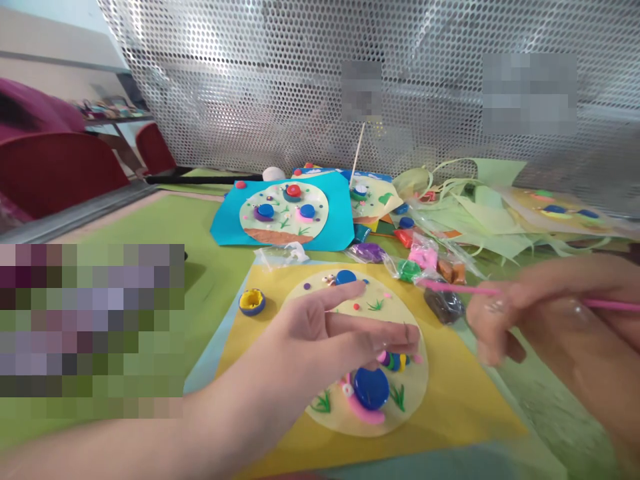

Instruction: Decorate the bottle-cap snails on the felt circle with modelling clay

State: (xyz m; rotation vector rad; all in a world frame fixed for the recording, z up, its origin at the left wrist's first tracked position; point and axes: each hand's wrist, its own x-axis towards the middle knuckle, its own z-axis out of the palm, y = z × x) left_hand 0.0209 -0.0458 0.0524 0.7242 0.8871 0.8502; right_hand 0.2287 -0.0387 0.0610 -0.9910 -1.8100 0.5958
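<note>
My left hand [320, 337] is held over a cream paper oval [345, 427] on a yellow sheet [450, 413]. Its fingers are stretched out and apart, with the thumb close to one fingertip; nothing shows clearly between them. Under it, a snail with a blue bottle-cap shell [371, 389] and a pink clay body [367, 415] lies among green clay grass tufts [399, 397]. A striped, multicoloured clay piece [395, 361] is by the fingertips, partly covered. To the right, my right hand [530, 320], slightly blurred, grips a thin pink stick [463, 288] pointing left.
A yellow-filled cap [252, 302] sits on the sheet's left side. Behind are clay packets in purple [367, 252], green [409, 269] and dark grey [444, 305]. A blue-backed snail picture [337, 213], pale paper strips [450, 180] and a perforated metal panel [260, 87] stand farther back.
</note>
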